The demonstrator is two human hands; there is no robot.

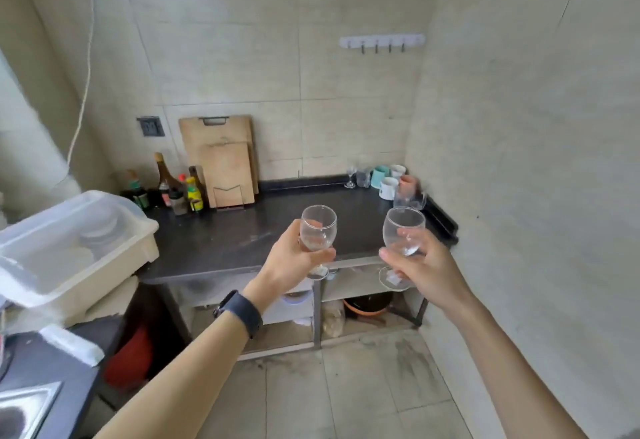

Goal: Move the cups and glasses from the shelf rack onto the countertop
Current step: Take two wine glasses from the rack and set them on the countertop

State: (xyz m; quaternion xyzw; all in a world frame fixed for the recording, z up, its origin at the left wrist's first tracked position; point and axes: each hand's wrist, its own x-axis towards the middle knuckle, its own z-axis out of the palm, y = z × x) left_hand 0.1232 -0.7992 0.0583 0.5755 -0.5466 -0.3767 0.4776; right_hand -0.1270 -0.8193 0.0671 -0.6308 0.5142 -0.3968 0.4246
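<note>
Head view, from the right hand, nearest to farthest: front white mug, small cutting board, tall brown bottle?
1. front white mug, back right corner of the countertop.
2. small cutting board, leaning at the back wall, left of centre.
3. tall brown bottle, farther left.

A dark tabletop (263,230) fills the middle of the frame, set into a tiled corner. At its back left, two wooden cutting boards (227,168) stand upright in a wire stand (229,197) against the wall, with a cluster of bottles (173,189) just beside them to the left. In the back right corner, grouped close together, are a small stemmed glass (350,177), a clear tumbler (363,178), a mint-green cup (380,175), two white cups (388,188), an orange cup (408,182) and a clear glass (410,200).
</note>
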